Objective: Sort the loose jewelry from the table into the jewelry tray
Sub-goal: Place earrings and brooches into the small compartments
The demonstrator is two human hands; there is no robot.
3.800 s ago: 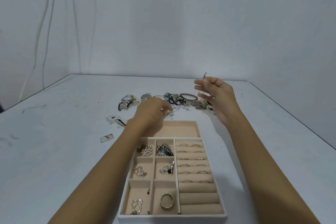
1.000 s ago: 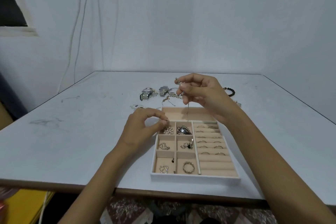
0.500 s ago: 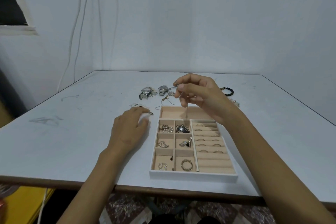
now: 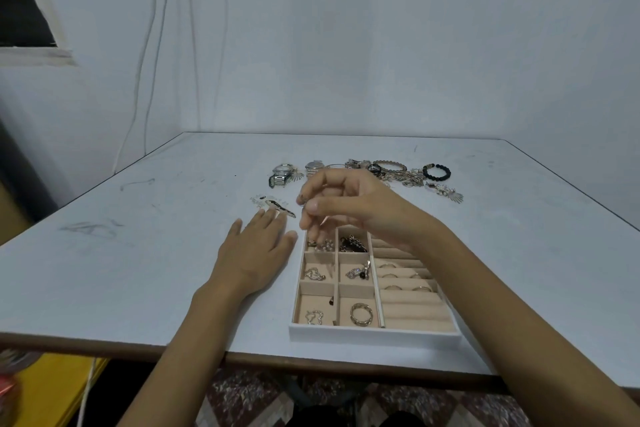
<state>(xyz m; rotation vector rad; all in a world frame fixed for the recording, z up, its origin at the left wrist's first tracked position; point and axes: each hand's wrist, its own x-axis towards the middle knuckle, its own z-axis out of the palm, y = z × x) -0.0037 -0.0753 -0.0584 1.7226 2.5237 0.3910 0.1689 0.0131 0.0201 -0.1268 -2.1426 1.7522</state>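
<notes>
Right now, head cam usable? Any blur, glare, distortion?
Head view: dim, flat, bluish light, no glare; soft shadow under the left hand; right hand fingertips slightly motion-blurred, whatever they pinch unreadable; wide-angle bows the table edges; tray contents fairly sharp.

The right hand (image 4: 360, 208) covers the far compartment of the jewelry tray (image 4: 375, 333) and the far ring rolls, so what lies under its fingers (image 4: 310, 224) cannot be told. Whatever those fingers pinch is too small to make out. Beyond them, the jewelry pile (image 4: 398, 173) on the counter (image 4: 138, 253) blurs into 1 tangle, and both forearms are cut off by the bottom edge.
</notes>
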